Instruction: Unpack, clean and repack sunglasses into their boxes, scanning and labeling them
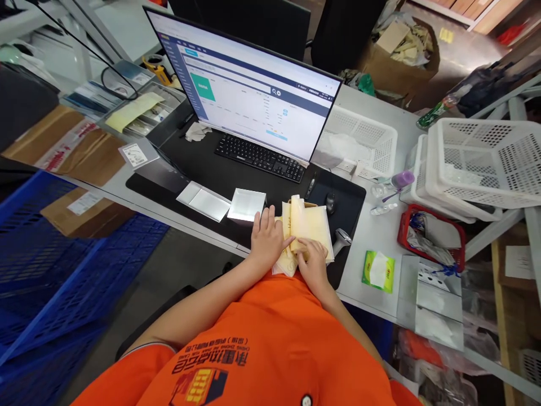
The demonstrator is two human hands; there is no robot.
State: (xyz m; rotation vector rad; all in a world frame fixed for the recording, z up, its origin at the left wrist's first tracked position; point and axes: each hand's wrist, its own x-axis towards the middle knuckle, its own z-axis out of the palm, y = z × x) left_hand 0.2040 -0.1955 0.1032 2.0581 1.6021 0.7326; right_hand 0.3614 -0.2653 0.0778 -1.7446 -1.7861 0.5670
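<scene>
- A blue crate [80, 270] stands on the floor at far left; cartons [74, 144] sit above it.
- A white tray [203, 201] and white box [247, 204] lie on the dark mat [211, 163], the box just beyond the left fingertips.
- The keyboard [258, 158] sits under the monitor [253, 84].
- The mouse [331, 203] and scanner [341, 239] crowd the yellow packet [315, 220]'s right side; tissues [379, 270], a red basket [401, 228] and white baskets [486, 194] stand farther right.
- The packet lies at the mat's near edge, under and between both hands.
- Left hand [267, 239]: flattish, fingers extended, thumb toward the packet; forearm [207, 310] slants in.
- Right hand [313, 259]: fingers bent against the packet; cannot tell whether they grip.
</scene>
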